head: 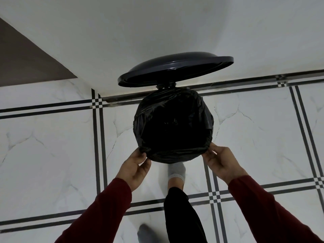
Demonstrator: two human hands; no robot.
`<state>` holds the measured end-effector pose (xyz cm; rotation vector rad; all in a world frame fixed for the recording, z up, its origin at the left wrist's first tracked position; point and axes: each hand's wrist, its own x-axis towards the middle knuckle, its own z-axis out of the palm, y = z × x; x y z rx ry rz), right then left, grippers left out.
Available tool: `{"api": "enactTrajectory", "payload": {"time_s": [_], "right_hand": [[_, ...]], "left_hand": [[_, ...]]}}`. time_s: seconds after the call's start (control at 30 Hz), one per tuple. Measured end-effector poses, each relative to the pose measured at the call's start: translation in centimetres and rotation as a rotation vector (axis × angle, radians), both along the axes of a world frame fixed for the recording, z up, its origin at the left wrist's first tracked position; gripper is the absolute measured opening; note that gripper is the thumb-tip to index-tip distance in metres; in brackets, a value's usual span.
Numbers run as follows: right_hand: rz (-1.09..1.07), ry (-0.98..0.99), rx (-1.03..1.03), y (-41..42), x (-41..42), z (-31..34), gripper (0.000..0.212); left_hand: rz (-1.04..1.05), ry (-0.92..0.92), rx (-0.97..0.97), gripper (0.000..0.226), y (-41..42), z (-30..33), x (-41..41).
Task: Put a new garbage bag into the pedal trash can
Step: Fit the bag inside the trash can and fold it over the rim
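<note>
Pinching garbage bag (172,123) (both hands) over rim.

One head-worn camera looks steeply down, close above the floor (52,146).

I am viewing a white marble-patterned floor (52,146) with black double-line borders. A white wall (157,28) is meeting it, and a brown panel (22,62) is showing at upper left.
</note>
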<state>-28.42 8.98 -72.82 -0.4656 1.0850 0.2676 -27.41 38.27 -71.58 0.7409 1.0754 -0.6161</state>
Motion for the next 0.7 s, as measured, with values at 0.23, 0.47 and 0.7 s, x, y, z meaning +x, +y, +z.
{"api": "enactTrajectory", "payload": {"time_s": [0.23, 0.47, 0.7], "right_hand": [[0.037, 0.088, 0.005, 0.7, 0.3, 0.1, 0.045], [0.18, 0.212, -0.107, 0.7, 0.9, 0.4, 0.042], [0.201, 0.275, -0.131, 0.6, 1.5, 0.4, 0.045]], "left_hand": [[0.146, 0.052, 0.055, 0.036, -1.1, -1.2, -1.0], [0.069, 0.044, 0.34, 0.037, -2.1, -0.7, 0.2], [-0.083, 0.105, 0.459, 0.03, -2.0, -0.5, 0.8]]}}
